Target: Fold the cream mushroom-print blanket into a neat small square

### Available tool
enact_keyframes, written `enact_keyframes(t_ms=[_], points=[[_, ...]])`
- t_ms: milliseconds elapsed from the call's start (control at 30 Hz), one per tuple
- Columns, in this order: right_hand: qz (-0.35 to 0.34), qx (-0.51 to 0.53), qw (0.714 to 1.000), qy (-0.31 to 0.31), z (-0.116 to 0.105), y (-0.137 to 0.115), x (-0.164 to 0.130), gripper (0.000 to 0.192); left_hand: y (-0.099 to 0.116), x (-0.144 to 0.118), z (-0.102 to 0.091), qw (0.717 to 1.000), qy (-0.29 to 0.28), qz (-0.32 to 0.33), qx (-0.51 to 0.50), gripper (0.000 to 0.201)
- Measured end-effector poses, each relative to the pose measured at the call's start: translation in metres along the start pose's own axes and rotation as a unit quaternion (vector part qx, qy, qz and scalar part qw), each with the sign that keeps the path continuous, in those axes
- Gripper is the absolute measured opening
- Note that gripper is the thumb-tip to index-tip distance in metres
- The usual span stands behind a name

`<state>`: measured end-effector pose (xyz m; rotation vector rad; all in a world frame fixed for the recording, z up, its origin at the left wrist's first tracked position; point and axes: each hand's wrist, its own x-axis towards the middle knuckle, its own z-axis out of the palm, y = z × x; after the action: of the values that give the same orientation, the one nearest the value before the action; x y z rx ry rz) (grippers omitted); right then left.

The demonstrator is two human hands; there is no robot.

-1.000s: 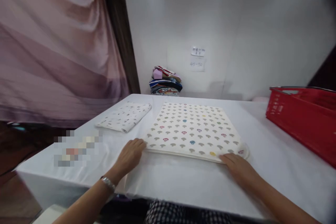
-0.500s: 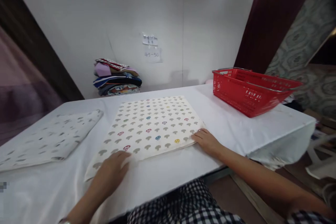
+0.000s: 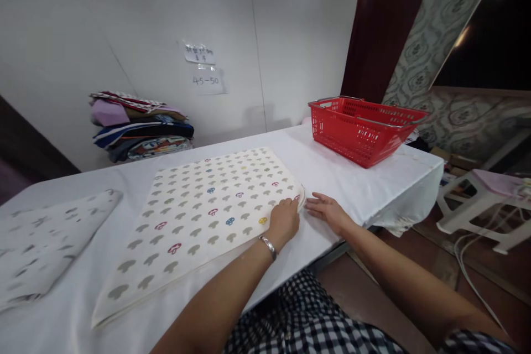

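Observation:
A folded cream cloth printed with grey mushrooms, a few of them coloured, lies flat on the white-covered table. My left hand has crossed to its near right corner, fingers curled over the edge there; a silver bracelet is on the wrist. That edge is slightly raised and bent beside the fingertips. Just off the cloth's right side is my right hand, its fingers stretched and a little apart, with nothing visible in them. The left fingertips are partly hidden.
Another folded white cloth with grey marks lies at the left. Against the wall is a stack of folded fabrics. A red basket stands at the table's back right. Beyond the table end is a white stool.
My left hand has moved right, from the cloth's near left part to its near right corner. The right hand has come off the cloth. The view has turned right.

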<state>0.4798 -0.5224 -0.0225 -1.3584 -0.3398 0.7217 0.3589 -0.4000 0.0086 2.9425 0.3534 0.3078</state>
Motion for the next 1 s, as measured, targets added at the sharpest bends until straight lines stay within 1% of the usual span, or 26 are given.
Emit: enact_keyframes(t_ms=[67,133,167,233,300,433,533,633,733,800,867,933,967,1000], points=[[0.067,0.066,0.995,-0.027,0.004,-0.008,-0.002,0.045,-0.001,0.004,0.004,1.0,-0.006,-0.023,-0.019,0.03],[0.107,0.086,0.988,-0.073,0.009,-0.015,-0.002,0.035,-0.002,0.004,0.006,0.998,-0.001,-0.04,-0.042,0.026],[0.115,0.084,0.985,-0.094,0.012,-0.017,-0.001,0.029,-0.003,0.004,0.007,0.998,0.003,-0.044,-0.051,0.025],[0.118,0.071,0.984,-0.112,0.017,-0.019,0.002,0.02,-0.005,0.003,0.006,0.997,0.01,-0.048,-0.067,0.023],[0.111,0.059,0.986,-0.113,0.019,-0.018,0.006,0.015,-0.005,0.005,0.005,0.994,0.012,-0.052,-0.091,0.024],[0.088,0.059,0.987,-0.124,0.019,-0.012,0.012,0.014,-0.004,0.018,-0.001,0.981,-0.012,-0.093,-0.17,0.032],[0.082,0.053,0.989,-0.114,0.019,-0.011,0.013,0.013,-0.003,0.03,-0.003,0.972,-0.019,-0.119,-0.201,0.029],[0.092,0.044,0.989,-0.104,0.02,-0.013,0.013,0.012,-0.004,0.039,-0.001,0.97,-0.024,-0.136,-0.198,0.025],[0.106,0.025,0.989,-0.101,0.022,-0.016,0.014,0.012,-0.006,0.041,0.004,0.97,-0.025,-0.142,-0.197,0.025],[0.107,-0.005,0.99,-0.093,0.023,-0.017,0.016,0.014,-0.008,0.041,0.006,0.969,-0.018,-0.139,-0.206,0.025],[0.082,-0.063,0.993,-0.05,0.024,-0.015,0.019,0.016,-0.009,0.04,0.007,0.968,-0.01,-0.131,-0.212,0.026],[0.032,-0.134,0.99,0.01,0.024,-0.011,0.024,0.017,-0.009,0.039,0.007,0.969,-0.005,-0.124,-0.213,0.027],[0.013,-0.161,0.986,0.029,0.023,-0.009,0.026,0.018,-0.009,0.039,0.007,0.97,-0.005,-0.121,-0.212,0.028],[0.003,-0.177,0.984,0.034,0.023,-0.007,0.028,0.022,-0.009,0.039,0.007,0.97,-0.006,-0.12,-0.211,0.029]])
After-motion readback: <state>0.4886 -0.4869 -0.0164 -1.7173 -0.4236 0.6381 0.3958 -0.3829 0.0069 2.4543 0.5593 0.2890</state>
